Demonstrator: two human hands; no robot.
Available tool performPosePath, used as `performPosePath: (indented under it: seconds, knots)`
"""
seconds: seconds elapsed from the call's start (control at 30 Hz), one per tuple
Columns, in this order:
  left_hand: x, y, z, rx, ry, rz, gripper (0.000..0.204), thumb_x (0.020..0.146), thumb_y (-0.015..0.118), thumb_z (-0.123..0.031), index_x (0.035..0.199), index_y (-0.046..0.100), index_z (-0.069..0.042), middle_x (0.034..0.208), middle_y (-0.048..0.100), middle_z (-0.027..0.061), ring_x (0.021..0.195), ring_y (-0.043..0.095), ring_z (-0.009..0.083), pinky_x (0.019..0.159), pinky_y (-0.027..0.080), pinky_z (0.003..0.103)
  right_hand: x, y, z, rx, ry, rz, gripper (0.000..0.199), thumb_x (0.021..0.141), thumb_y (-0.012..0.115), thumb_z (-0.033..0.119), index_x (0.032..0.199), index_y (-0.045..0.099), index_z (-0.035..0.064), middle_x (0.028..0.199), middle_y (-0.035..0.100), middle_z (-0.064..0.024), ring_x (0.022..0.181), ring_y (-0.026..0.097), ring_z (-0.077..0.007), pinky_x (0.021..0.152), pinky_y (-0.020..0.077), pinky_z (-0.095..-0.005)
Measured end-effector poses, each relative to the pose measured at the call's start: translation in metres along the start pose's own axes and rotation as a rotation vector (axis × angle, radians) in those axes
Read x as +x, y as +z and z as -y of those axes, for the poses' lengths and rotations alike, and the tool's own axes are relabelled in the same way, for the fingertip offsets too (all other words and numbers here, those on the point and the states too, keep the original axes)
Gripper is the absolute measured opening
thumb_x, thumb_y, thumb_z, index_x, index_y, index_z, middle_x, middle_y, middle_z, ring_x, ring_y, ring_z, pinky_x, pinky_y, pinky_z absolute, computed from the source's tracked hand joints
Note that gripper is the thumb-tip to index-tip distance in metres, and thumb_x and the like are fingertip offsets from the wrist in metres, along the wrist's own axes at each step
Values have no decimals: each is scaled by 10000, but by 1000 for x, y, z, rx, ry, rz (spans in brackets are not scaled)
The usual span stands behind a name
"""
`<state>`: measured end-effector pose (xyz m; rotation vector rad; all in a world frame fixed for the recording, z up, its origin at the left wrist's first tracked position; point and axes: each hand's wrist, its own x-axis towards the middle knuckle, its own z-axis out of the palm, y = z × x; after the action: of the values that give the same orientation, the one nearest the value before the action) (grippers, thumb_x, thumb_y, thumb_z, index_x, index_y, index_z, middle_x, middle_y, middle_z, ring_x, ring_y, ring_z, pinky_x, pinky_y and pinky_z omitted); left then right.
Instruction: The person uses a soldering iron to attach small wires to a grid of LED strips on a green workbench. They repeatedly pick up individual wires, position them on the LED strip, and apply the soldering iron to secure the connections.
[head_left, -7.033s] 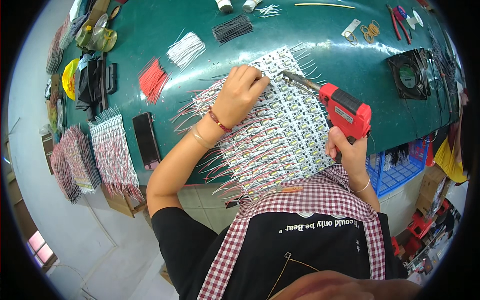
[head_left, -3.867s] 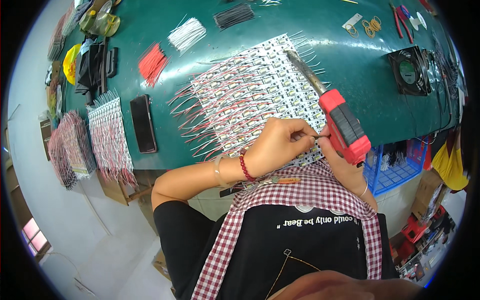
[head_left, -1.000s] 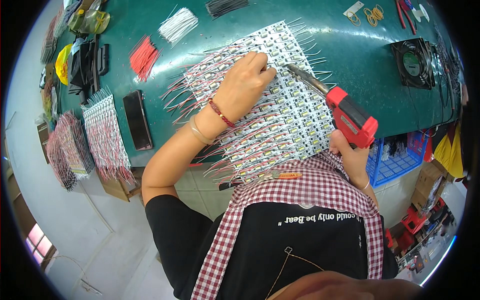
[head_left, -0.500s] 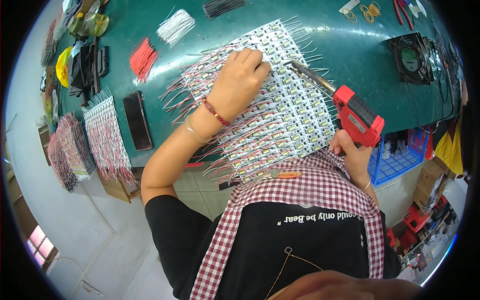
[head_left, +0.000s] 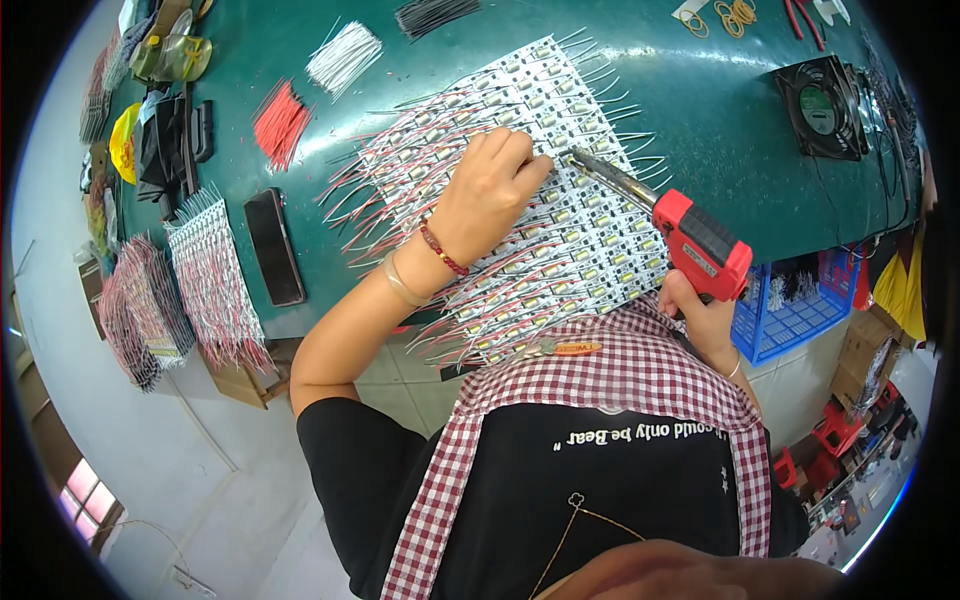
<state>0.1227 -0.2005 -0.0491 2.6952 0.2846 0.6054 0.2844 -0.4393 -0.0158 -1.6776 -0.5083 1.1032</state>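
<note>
A large white panel of small circuit boards (head_left: 600,235) lies tilted on the green table, rows of yellowish chips across it. Red, white and dark wires stick out along its left side, and thin wires along its right. My left hand (head_left: 490,190) rests over the panel's upper middle, thumb and fingers pinched together; what they hold is too small to make out. My right hand (head_left: 703,318) grips the handle of a red and black soldering gun (head_left: 700,245). Its tip touches or hovers just above the panel, right of my left fingertips.
Bundles of red wires (head_left: 281,124), white wires (head_left: 344,57) and black wires (head_left: 436,14) lie at the back. A phone (head_left: 274,246) and wired panels (head_left: 215,275) sit left. At right are a black fan (head_left: 820,108) and a blue crate (head_left: 790,325) below the table edge.
My left hand has shifted slightly down and right across the panel. The soldering gun's tip has come lower and left, staying close to my left fingertips.
</note>
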Motion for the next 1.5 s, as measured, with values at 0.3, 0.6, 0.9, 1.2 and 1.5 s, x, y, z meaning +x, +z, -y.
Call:
performPosePath:
  seconds: [0.3, 0.6, 0.9, 1.2, 1.5]
  knots:
    - [2, -1, 2, 42, 22, 31, 241, 663, 598, -6, 896, 635, -55, 806, 492, 58, 774, 492, 221, 710, 393, 336, -3, -1, -12, 1, 52, -38, 205, 820, 707, 99, 966, 591, 15, 741, 606, -15, 570, 553, -67, 504, 446, -220]
    - [4, -2, 4, 71, 39, 37, 197, 697, 580, -24, 881, 637, -71, 788, 494, 34, 766, 500, 198, 701, 376, 324, -5, -3, -15, -55, 14, -39, 244, 804, 720, 90, 1001, 601, 9, 773, 619, -26, 590, 560, -70, 516, 450, -225]
    - [5, -2, 5, 62, 35, 34, 174, 725, 566, -51, 876, 649, -74, 790, 501, 32, 777, 514, 190, 708, 378, 320, -7, -4, -23, -169, -38, -39, 234, 797, 729, 95, 990, 621, 17, 788, 627, -32, 628, 571, -77, 560, 461, -236]
    - [5, -2, 4, 89, 39, 53, 176, 720, 567, -50, 871, 653, -79, 788, 504, 29, 779, 518, 187, 705, 380, 319, -7, 7, -2, -35, -19, -122, 256, 900, 569, 127, 674, 576, 6, 608, 575, -56, 524, 506, -105, 498, 384, -241]
    - [4, -3, 3, 117, 34, 46, 191, 693, 585, -28, 860, 658, -85, 792, 509, 29, 785, 523, 188, 708, 381, 320, -8, -5, -13, 42, -31, -11, 109, 861, 649, 64, 925, 598, -8, 705, 593, -32, 580, 546, -93, 529, 441, -247]
